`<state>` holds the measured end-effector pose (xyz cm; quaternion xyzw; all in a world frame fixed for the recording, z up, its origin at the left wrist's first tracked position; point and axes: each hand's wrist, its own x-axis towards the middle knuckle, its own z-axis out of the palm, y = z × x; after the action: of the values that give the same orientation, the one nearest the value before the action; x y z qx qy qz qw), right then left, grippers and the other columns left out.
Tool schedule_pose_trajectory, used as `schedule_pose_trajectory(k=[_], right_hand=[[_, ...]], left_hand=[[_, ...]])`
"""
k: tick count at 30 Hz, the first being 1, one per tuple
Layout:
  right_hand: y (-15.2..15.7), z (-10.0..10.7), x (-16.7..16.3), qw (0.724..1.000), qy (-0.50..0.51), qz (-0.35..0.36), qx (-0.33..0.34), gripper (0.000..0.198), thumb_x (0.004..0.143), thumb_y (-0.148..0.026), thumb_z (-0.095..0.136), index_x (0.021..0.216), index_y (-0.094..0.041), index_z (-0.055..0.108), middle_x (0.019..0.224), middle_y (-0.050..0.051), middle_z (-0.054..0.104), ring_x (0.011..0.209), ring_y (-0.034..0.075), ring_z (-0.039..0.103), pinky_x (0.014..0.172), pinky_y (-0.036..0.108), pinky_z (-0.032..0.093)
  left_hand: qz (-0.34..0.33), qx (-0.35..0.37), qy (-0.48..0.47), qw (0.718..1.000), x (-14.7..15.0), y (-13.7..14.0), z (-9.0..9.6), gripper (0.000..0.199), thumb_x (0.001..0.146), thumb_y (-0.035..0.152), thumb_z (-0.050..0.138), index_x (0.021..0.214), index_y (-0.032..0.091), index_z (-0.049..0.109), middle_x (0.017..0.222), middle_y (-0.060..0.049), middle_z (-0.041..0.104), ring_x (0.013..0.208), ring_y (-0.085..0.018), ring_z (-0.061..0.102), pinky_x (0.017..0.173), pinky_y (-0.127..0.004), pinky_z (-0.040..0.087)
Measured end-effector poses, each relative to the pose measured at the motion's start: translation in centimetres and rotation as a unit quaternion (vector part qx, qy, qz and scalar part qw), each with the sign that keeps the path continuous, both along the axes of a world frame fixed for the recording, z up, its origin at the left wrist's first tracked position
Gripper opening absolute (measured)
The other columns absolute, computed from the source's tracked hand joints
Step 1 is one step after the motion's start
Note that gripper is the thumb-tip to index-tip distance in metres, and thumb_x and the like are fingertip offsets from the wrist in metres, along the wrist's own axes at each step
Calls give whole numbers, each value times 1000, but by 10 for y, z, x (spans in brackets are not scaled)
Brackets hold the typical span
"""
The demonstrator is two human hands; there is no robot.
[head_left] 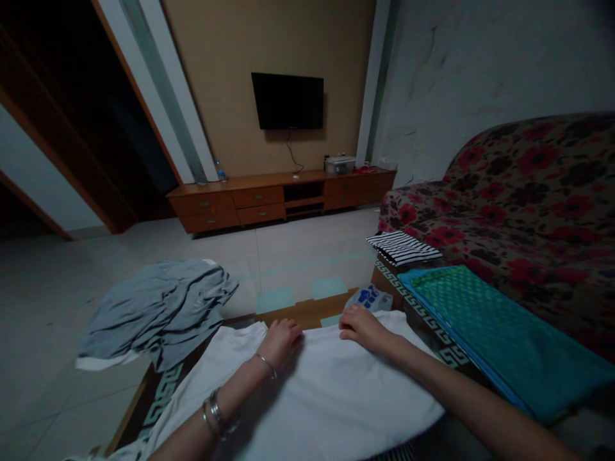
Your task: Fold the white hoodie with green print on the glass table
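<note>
A white shirt (331,397) lies spread over the low table in front of me, its far edge near the table's far end. My left hand (284,340), with bracelets on the wrist, is closed at that far edge, fingers curled down into the cloth. To its right, my right hand (361,328) pinches the same edge between thumb and fingers. The fingertips of the left hand are partly hidden. A bit of black-and-white striped cloth (396,453) shows from under the shirt's near right side.
A grey garment (163,307) hangs over the table's left corner. Folded teal cloth (500,333) and a striped folded garment (403,247) lie along the right side. Beyond my right hand is a plastic bag (369,297). A floral sofa (528,192) stands right, a TV cabinet (259,198) ahead.
</note>
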<state>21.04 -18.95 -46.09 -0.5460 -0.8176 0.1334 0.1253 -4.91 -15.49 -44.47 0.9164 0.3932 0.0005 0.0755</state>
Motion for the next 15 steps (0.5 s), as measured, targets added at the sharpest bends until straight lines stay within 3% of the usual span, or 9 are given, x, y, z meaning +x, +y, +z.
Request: schedule_pose_trajectory(k=[4,9,15], right_hand=[[-1,1,4,999,40,-7,-8,1,78,-18,64,77,-16,64,85,4,63,85,16,52,75,27,33],[2,7,9,997,76,-15,-16,5,82,-16,53,79,-16,57,78,2,59,74,13,50,67,24,33],[13,5,3,999,23,-36,-23,6,85,-17,53,83,-17,58,82,3,63,76,13,54,66,24,31]], left_hand=[[12,-28,-2,1000,-4,7,2,11,81,16,53,83,18,64,93,-6,65,92,-22,57,80,-32,40],[65,-67,-52,994,-8,11,-1,12,87,16,44,86,17,57,90,-6,65,82,-18,60,72,-26,41],[89,-14,-17,996,-5,12,-12,18,91,17,38,87,17,55,91,-8,63,82,-19,60,71,-28,42]])
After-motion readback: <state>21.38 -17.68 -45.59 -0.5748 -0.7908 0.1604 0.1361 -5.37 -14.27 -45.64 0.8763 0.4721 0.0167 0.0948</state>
